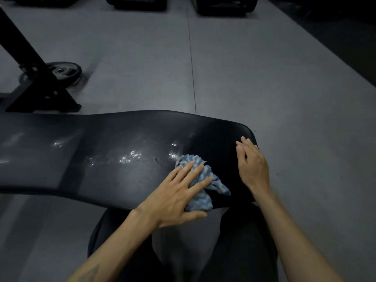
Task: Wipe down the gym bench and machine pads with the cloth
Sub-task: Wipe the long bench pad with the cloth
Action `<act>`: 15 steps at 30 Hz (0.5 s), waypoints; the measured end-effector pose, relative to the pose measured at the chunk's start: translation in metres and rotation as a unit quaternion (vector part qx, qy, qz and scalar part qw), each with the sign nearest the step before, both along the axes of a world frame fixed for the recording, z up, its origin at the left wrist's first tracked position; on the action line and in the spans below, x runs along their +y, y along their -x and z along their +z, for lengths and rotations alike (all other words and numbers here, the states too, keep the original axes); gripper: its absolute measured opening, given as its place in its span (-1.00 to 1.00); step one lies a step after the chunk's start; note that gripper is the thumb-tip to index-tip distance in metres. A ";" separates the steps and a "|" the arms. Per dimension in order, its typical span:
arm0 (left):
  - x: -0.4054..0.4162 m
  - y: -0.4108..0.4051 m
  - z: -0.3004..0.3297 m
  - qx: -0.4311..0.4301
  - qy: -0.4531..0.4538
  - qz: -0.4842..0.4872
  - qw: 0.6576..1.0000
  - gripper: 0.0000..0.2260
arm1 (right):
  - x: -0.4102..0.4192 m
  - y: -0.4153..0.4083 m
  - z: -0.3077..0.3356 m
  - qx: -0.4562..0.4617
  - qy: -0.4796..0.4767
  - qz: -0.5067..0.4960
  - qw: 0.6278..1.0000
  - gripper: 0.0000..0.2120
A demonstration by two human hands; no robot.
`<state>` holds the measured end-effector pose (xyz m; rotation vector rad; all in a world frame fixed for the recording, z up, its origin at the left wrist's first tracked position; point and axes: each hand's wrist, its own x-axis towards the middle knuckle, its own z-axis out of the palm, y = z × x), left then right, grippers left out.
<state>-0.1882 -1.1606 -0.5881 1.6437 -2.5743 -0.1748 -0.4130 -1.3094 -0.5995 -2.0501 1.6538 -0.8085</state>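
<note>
A long black padded gym bench (114, 151) runs across the frame from the left edge to its rounded right end. Wet, shiny patches glint on its middle. A blue-and-white fluffy cloth (205, 180) lies crumpled on the pad near the right end. My left hand (179, 198) presses flat on the cloth with straight, spread fingers. My right hand (252, 163) rests on the bench's right end, fingers lightly bent over the edge, holding nothing.
A black steel rack foot (40, 94) stands at the far left, with a weight plate (65, 71) on the grey floor behind it. Dark equipment bases (140, 3) line the top edge. My dark-trousered legs (234, 251) are below the bench.
</note>
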 end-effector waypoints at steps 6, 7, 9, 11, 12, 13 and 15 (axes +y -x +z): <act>-0.031 0.013 -0.002 0.088 0.079 0.070 0.991 -0.61 | 0.000 0.000 0.000 0.010 -0.001 -0.005 1.000 -0.62; -0.038 0.019 -0.003 0.091 0.100 0.101 0.986 -0.66 | 0.001 0.000 0.001 0.011 -0.001 -0.003 1.000 -0.62; -0.048 0.032 -0.003 0.090 0.122 0.171 0.974 -0.77 | 0.001 0.001 0.000 0.016 0.002 0.001 1.000 -0.61; -0.046 0.043 -0.003 0.073 0.116 0.206 0.969 -0.80 | 0.002 0.001 0.001 0.028 0.007 0.003 1.000 -0.61; -0.041 0.046 -0.003 0.066 0.109 0.209 0.970 -0.68 | 0.002 0.000 0.001 0.036 0.013 0.003 0.999 -0.61; -0.033 0.048 -0.003 0.062 0.098 0.208 0.971 -0.58 | 0.003 -0.001 0.001 0.045 0.021 0.003 0.999 -0.62; -0.014 0.049 -0.005 0.056 0.084 0.209 0.973 -0.53 | 0.004 -0.005 0.001 0.070 0.039 0.017 0.997 -0.62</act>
